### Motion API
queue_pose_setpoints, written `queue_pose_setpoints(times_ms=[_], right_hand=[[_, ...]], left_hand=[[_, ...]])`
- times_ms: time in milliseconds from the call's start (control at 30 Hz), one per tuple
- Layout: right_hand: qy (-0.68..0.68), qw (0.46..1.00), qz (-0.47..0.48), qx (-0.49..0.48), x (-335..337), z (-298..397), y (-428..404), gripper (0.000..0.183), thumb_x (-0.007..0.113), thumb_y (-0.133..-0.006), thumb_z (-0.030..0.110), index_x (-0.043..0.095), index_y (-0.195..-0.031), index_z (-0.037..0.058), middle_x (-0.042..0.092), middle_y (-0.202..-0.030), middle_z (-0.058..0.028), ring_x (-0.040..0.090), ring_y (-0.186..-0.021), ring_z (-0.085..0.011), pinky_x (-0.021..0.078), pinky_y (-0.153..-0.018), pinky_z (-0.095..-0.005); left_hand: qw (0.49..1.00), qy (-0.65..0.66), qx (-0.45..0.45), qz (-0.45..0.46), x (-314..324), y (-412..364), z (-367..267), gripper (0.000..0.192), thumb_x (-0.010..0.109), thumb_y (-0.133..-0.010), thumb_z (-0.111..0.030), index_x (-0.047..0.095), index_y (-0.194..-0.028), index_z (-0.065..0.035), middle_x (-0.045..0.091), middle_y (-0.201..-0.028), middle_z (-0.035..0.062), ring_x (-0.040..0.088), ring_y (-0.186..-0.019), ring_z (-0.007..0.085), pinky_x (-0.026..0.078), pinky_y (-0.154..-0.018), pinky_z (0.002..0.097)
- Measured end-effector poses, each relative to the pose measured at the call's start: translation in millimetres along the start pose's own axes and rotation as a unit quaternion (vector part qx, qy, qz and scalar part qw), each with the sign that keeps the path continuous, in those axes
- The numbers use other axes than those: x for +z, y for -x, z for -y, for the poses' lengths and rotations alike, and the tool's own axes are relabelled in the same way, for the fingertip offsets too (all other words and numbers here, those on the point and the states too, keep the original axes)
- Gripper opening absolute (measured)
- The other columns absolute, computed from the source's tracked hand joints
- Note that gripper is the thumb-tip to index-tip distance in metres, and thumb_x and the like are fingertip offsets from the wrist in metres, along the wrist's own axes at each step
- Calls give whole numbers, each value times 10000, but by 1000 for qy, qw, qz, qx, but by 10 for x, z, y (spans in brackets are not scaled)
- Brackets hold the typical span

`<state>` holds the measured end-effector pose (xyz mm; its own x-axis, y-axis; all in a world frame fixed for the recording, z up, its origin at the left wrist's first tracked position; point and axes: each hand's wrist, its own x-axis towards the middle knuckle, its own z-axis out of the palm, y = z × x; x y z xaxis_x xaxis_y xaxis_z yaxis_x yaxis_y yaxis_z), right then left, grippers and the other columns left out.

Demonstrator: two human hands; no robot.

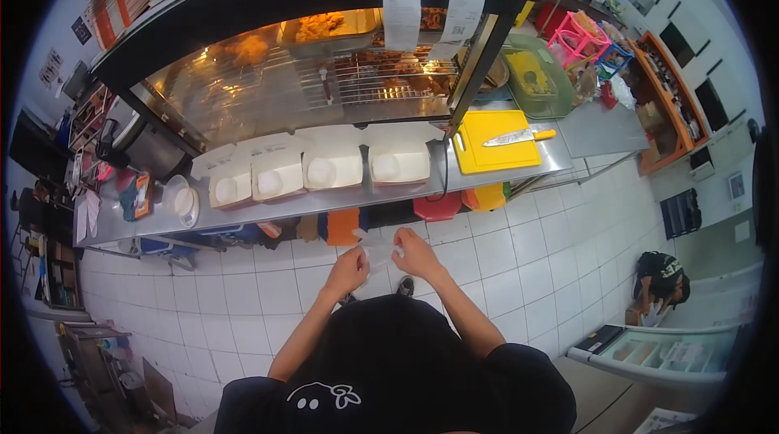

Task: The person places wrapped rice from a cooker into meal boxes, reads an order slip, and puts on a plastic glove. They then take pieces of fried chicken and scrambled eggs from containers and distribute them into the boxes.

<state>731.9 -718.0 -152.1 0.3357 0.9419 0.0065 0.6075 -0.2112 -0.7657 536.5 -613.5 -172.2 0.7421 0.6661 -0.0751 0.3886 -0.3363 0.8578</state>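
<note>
My left hand [352, 271] and my right hand [416, 255] are raised in front of my body, over the tiled floor. Between them is a thin, clear plastic sheet, perhaps a disposable glove or bag [378, 253], pinched by the fingers of both. Beyond my hands, several open paperboard food boxes [398, 175] stand in a row on a steel counter [274, 205]. Each box holds a rounded white mound [321, 172] that looks like rice. A small white scale [190, 215] with a round container on it sits left of the boxes.
Behind the boxes stands a lit food warmer [243, 87] with fried food inside and printed slips [401, 1] hanging from it. A knife [511, 138] lies on a yellow cutting board [471, 151]. At far right, a person [660, 279] bends over a carton near a glass-topped freezer [663, 352].
</note>
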Motion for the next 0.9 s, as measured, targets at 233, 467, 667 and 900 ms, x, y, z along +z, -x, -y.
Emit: queue_pose_setpoints(times_ms=[233,467,667,900], right_hand=[[-50,965,-209,-153,-23,668,253,141,595,-820,37,595,-955,-3,594,-964,-157,601,-960,-312,491,-827,-398],[-681,710,23,177,327,-184,-57,328,452,-877,-33,617,-1161,-20,659,-1036,-102,629,-889,-201,511,-785,-326],[-517,836,-59,175,306,-136,-54,262,518,-919,91,627,-1131,-18,675,-926,-61,614,-704,-192,496,-694,-312],[-496,817,92,280,138,-489,-34,260,592,-949,231,647,-1067,5,653,-855,-26,557,-612,-164,424,-534,-292]], left_hand=[[994,54,-54,-72,100,-310,-388,177,642,-775,-77,477,-800,-18,546,-680,157,579,-644,281,442,-606,400],[998,14,59,-6,252,-253,-631,144,623,-781,-42,483,-771,-6,502,-611,91,493,-562,176,406,-536,339],[998,48,8,38,221,-215,-776,95,597,-774,-32,511,-781,7,529,-621,123,530,-566,238,427,-547,369],[976,-72,195,-72,290,-140,-678,122,621,-756,-49,503,-774,-23,513,-792,152,542,-774,347,453,-699,402]])
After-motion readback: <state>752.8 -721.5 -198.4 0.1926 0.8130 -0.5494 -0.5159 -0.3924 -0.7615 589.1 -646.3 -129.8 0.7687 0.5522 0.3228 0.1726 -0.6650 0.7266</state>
